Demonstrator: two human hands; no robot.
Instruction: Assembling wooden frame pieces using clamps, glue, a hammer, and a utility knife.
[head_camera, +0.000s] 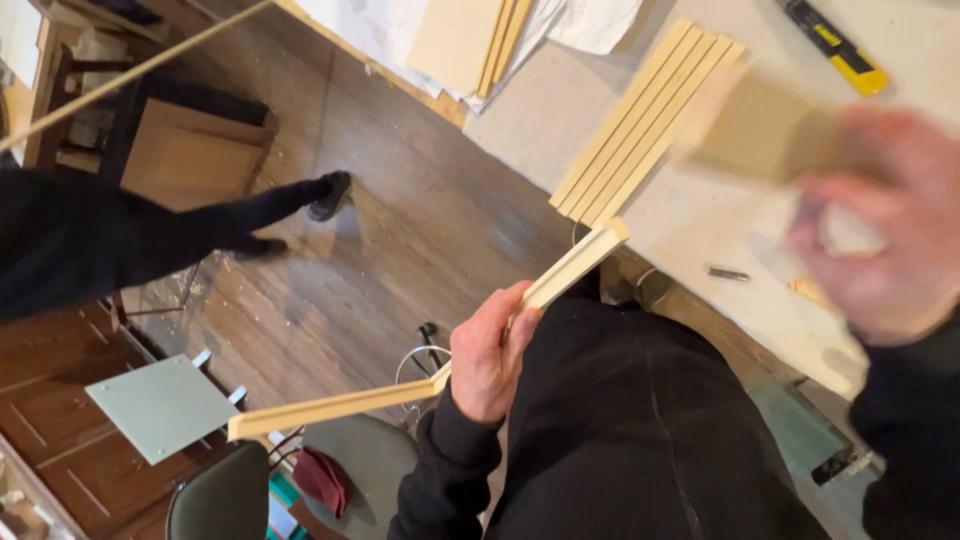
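Observation:
My left hand (487, 355) grips a long, pale wooden strip (330, 408) near its middle; the strip runs from the lower left up to the table's edge (600, 240). My right hand (880, 225), blurred by motion, holds a tan block (765, 130) above the table at the right. Several matching wooden strips (645, 120) lie side by side on the white tabletop, just above the held strip's upper end.
A yellow and black utility knife (835, 45) lies at the table's far side. Flat boards and paper (470, 40) are stacked at the top. Another person's legs (250, 215) stand on the wooden floor at left. Green chairs (225, 500) stand below.

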